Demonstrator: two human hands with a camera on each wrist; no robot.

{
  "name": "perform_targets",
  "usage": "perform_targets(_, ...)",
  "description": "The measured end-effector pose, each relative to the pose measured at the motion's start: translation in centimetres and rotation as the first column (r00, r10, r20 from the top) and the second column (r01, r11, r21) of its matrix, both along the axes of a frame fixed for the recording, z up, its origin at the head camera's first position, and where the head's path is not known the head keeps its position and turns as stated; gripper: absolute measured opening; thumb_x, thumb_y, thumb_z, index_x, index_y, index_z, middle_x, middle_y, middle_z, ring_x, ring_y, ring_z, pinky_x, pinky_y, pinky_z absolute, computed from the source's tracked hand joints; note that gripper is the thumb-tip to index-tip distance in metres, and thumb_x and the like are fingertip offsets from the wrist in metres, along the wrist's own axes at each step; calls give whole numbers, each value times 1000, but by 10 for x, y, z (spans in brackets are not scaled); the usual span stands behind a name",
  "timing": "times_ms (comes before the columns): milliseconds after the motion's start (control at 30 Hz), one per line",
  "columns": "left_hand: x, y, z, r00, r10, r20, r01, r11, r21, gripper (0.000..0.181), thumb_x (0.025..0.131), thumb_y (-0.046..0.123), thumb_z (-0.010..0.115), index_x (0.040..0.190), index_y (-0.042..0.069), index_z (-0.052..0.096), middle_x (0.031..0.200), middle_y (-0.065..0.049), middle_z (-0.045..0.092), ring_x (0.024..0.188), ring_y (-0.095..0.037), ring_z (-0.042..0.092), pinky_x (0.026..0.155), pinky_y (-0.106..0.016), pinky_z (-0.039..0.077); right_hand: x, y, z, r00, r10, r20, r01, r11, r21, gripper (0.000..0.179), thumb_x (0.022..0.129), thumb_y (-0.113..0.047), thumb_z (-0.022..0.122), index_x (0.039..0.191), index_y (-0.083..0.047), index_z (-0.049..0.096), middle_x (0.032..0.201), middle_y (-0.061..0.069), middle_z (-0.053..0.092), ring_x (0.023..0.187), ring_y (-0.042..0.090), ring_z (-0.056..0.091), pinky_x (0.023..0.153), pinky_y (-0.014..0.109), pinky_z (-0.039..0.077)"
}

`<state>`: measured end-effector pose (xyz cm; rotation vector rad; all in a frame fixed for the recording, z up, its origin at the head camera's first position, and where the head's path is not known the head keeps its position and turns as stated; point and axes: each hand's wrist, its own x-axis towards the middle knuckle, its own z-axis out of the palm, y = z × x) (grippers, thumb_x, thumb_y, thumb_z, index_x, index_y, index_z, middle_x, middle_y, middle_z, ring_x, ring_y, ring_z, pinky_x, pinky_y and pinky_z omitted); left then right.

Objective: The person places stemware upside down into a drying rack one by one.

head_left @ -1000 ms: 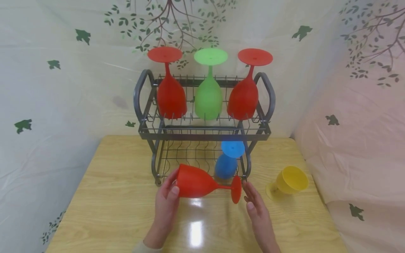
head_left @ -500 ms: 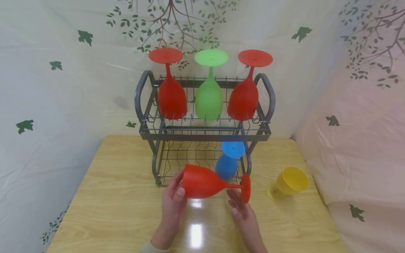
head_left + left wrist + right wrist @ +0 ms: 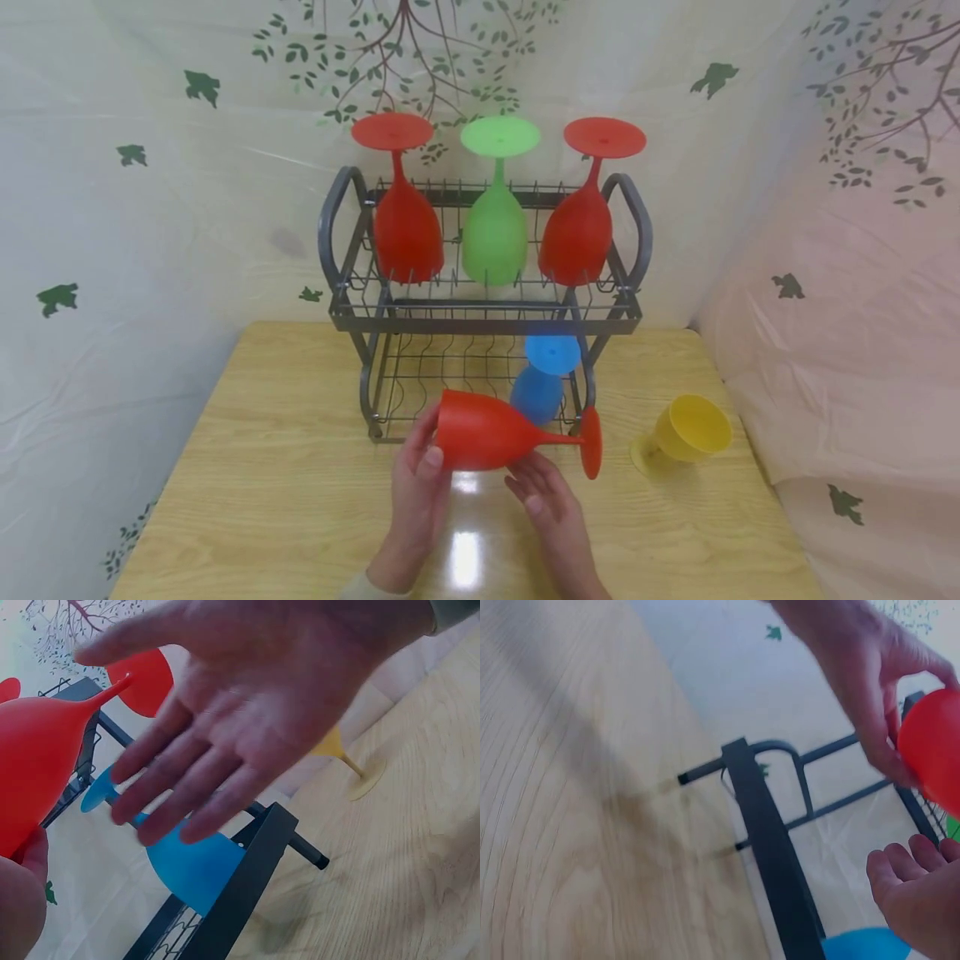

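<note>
A red plastic wine glass (image 3: 483, 429) lies sideways in the air before the rack, its foot pointing right. My left hand (image 3: 418, 492) grips its bowl at the rim end, thumb on the near side. Beneath the bowl, close to the stem, are the fingertips of my right hand (image 3: 553, 508). That right hand (image 3: 247, 712) shows its palm in the left wrist view, fingers extended and nothing in them. In the right wrist view, my left hand (image 3: 862, 682) reaches in from above around the red bowl (image 3: 937, 750).
A dark two-tier dish rack (image 3: 487, 323) stands behind the hands. Upside down on top are two red glasses (image 3: 408, 233) (image 3: 576, 233) and a green one (image 3: 495, 237). A blue glass (image 3: 536, 396) is inverted on the lower tier's right. A yellow goblet (image 3: 693, 429) stands on the table at right.
My left hand has carried the red wine glass slightly to the right. My right hand has moved left, from beside the foot to under the bowl's stem end.
</note>
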<state>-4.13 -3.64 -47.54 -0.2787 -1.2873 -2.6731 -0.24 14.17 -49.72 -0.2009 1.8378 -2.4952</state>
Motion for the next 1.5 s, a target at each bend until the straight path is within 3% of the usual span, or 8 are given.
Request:
perform_targets(133,2,2,0,1000,-9,4,9,1000,3,65,95,37,74,148,5,54,139,-8,63,125,-22,60,110,-40,48,2,-7,6,1000,-1,0,1,1000,-13,43,105,-12,55,146,1,48,144,7,62,130,20,61,107,36,51)
perform_targets(367,3,4,-3,1000,-2,23,2,1000,-14,62,96,37,73,147,6,55,139,-9,61,124,-21,60,109,-38,49,4,-17,20,990,-37,133,37,999,7,52,105,-14,56,151,5,40,149,17,55,131,21,60,106,36,51)
perform_targets(533,4,4,-8,999,-15,31,16,1000,-23,61,96,37,72,146,6,55,140,-11,61,125,-22,61,110,-38,49,1,-21,20,988,-81,131,81,997,4,49,105,-13,57,151,-4,43,148,11,58,132,24,60,105,38,52)
perform_targets(700,5,4,-10,1000,-23,20,24,999,-41,61,97,36,71,147,5,54,140,-12,62,125,-23,62,109,-37,50,-1,-25,24,983,-124,133,126,992,-5,54,103,-10,59,152,-1,40,149,16,56,132,23,59,105,36,52)
perform_targets(967,8,4,-16,999,-38,-10,36,994,-107,66,100,34,68,152,1,44,145,-18,57,130,-28,59,108,-38,50,-5,-30,30,943,-189,274,174,982,80,60,103,-23,65,153,-8,37,149,10,56,135,21,56,103,27,51)
perform_targets(1333,12,-1,-19,995,-71,70,80,986,-145,63,101,26,63,155,2,42,145,-13,59,129,-24,60,108,-37,51,-10,-31,31,944,-204,261,190,979,78,59,102,-23,66,151,-9,37,148,9,55,135,22,55,105,27,50)
perform_targets(1500,14,-5,-22,993,-57,104,80,969,-234,63,102,19,57,157,-3,36,146,-10,58,129,-22,60,105,-34,52,-11,-29,29,944,-206,256,199,979,53,59,100,-17,68,150,-8,37,147,11,55,134,23,56,104,28,51)
